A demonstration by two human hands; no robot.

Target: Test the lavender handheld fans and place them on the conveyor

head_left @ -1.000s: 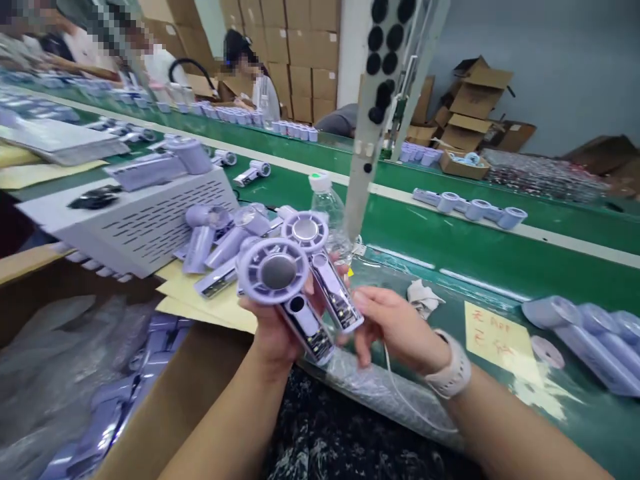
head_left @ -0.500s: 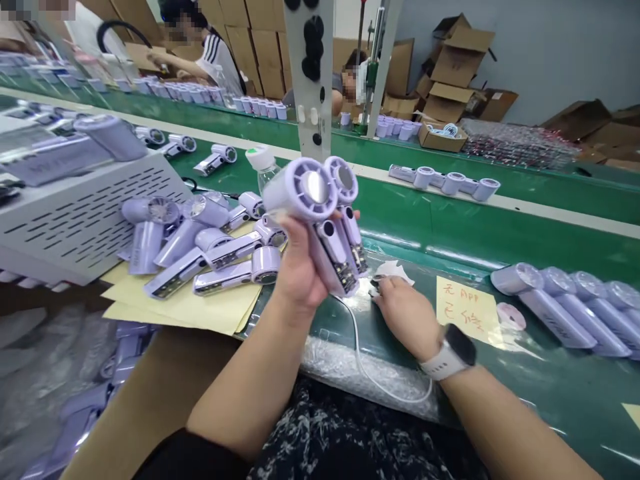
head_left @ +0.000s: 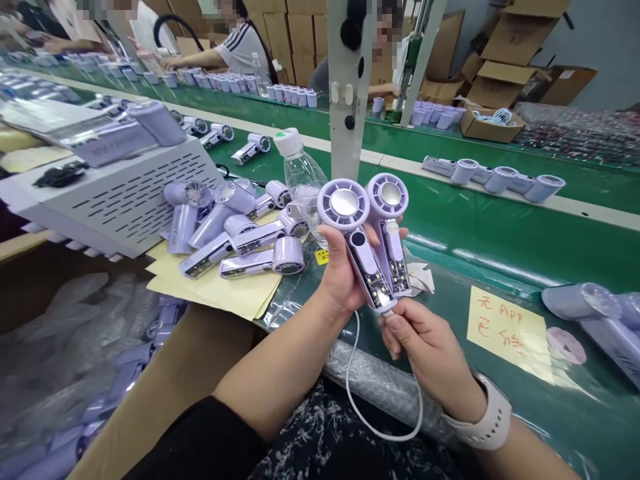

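Observation:
My left hand is closed around two lilac handheld fans side by side, a nearer fan and a farther fan. Both show round grilles with silver centres and dark circuit boards with small lights along their handles. At the foot of the nearer fan, my right hand pinches the plug of a white cable; the fingers hide most of the plug, and I cannot tell whether it is fully inserted. The cable loops down over the bench edge. A crumpled white scrap lies just behind the right hand.
Left, several lilac fans lie on yellow paper beside a slotted grey box. A clear bottle stands behind my left hand. Right are a handwritten note and more fans. A metal post rises ahead; people work beyond.
My right hand has come from the white scrap on the bench to the foot of the nearer fan, bringing the cable's end. Both fans have turned to face me more. The view has shifted left.

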